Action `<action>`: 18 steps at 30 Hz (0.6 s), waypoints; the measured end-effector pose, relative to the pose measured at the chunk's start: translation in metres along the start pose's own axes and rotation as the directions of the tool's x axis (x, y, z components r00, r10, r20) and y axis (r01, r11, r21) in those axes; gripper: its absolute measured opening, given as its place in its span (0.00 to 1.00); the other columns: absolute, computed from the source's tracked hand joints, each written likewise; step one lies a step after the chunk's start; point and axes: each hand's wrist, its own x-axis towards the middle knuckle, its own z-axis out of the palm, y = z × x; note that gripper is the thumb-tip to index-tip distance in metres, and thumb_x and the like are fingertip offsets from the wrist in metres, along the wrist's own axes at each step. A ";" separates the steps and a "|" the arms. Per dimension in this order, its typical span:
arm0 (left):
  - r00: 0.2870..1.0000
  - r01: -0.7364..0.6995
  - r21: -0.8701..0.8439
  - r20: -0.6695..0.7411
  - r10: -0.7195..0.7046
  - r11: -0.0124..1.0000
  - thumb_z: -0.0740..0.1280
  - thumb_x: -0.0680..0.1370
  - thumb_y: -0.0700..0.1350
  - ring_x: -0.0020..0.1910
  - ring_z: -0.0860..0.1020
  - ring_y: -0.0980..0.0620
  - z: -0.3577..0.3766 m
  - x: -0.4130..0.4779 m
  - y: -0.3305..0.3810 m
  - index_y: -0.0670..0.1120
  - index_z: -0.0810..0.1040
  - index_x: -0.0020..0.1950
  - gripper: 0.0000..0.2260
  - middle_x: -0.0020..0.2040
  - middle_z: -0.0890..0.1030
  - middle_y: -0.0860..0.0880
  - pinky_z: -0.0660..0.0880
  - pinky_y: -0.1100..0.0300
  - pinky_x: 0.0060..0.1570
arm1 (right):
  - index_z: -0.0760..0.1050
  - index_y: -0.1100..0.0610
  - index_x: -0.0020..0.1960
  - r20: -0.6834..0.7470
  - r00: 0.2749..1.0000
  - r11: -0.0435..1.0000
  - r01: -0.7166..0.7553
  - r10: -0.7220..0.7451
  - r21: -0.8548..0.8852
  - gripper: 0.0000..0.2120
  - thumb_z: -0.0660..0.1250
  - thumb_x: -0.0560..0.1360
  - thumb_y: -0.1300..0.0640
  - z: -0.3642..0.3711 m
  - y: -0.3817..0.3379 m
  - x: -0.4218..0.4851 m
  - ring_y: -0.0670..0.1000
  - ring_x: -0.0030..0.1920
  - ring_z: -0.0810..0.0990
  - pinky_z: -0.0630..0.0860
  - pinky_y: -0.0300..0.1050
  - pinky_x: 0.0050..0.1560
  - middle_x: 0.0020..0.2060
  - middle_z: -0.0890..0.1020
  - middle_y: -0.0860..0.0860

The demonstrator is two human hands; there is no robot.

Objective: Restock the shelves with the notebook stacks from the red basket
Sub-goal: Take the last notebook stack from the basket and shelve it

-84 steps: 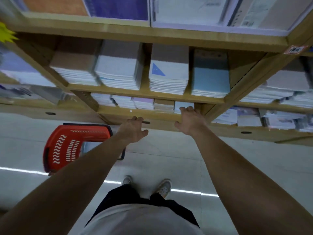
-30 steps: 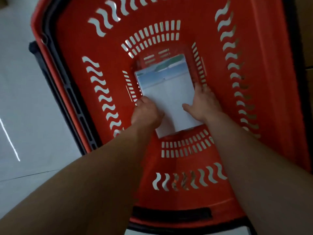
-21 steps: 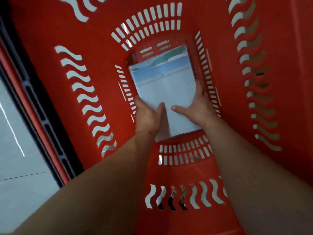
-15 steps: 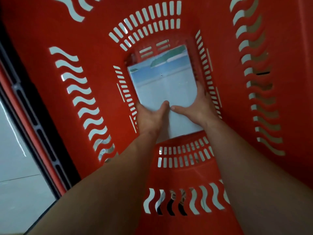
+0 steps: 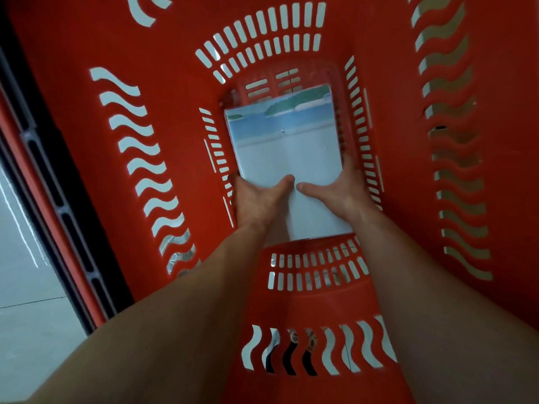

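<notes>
The red basket fills nearly the whole frame, its slotted walls sloping down to a small bottom at centre. A strip of pale floor tile shows along the left edge. Two bare forearms run from the lower corners up into the basket and converge at the middle.

The notebook stack has a white cover with a band of blue sea and green hills at its far end. It lies flat at the basket's bottom, just above the frame's centre, close to the walls on either side.

The left hand clasps the stack's near left corner and the right hand its right edge. Each grip is closed on the stack, with the thumbs laid flat on the cover, tips almost meeting. The other fingers are tucked down the sides, mostly hidden.

The step in hand looks like the lift out. It would go best with the fingers worked fully under the lowest notebook and an even inward squeeze so none slides free. The stack should then rise level and straight up between the narrow walls before turning to the shelves. Whether it has left the bottom yet cannot be told.
</notes>
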 end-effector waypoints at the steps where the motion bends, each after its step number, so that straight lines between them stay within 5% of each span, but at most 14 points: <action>1: 1.000 0.003 0.001 0.001 -0.003 1.000 0.81 0.68 0.53 0.64 0.77 0.47 -0.001 -0.001 0.000 0.45 0.67 0.69 0.37 0.63 0.77 0.48 0.74 0.47 0.67 | 0.57 0.49 0.79 -0.002 1.000 1.000 -0.001 0.001 0.021 0.68 0.74 0.45 0.25 0.002 0.003 -0.001 0.56 0.74 0.68 0.68 0.59 0.72 0.75 0.67 0.53; 6: 1.000 0.010 0.020 0.024 -0.011 1.000 0.81 0.69 0.51 0.61 0.78 0.48 -0.008 -0.007 0.010 0.45 0.67 0.68 0.34 0.57 0.76 0.52 0.75 0.49 0.65 | 0.63 0.46 0.76 0.015 1.000 0.989 0.021 -0.023 0.148 0.66 0.76 0.44 0.22 0.004 0.007 -0.003 0.52 0.71 0.73 0.72 0.57 0.69 0.71 0.74 0.48; 11: 1.000 0.006 -0.014 0.004 -0.006 1.000 0.81 0.67 0.53 0.63 0.78 0.48 -0.011 -0.009 0.017 0.46 0.70 0.69 0.36 0.63 0.80 0.49 0.75 0.47 0.66 | 0.66 0.46 0.75 -0.011 0.998 0.969 0.063 -0.062 0.237 0.63 0.77 0.44 0.23 0.001 0.005 -0.012 0.50 0.68 0.76 0.74 0.55 0.68 0.68 0.77 0.46; 15: 0.999 0.014 -0.019 0.035 -0.013 1.000 0.79 0.61 0.63 0.57 0.82 0.49 -0.005 0.010 -0.001 0.54 0.72 0.67 0.38 0.57 0.83 0.52 0.78 0.44 0.61 | 0.69 0.49 0.74 -0.056 0.995 0.970 0.094 -0.084 0.223 0.59 0.78 0.48 0.26 -0.003 -0.002 -0.018 0.49 0.68 0.76 0.73 0.52 0.69 0.68 0.78 0.46; 18: 0.997 0.041 0.018 0.063 -0.042 0.999 0.76 0.64 0.60 0.56 0.81 0.48 -0.011 -0.002 0.012 0.51 0.71 0.69 0.36 0.57 0.82 0.50 0.77 0.47 0.61 | 0.72 0.51 0.72 -0.055 0.993 0.969 0.111 -0.101 0.222 0.49 0.81 0.56 0.34 -0.012 -0.010 -0.025 0.49 0.64 0.78 0.74 0.51 0.68 0.64 0.80 0.47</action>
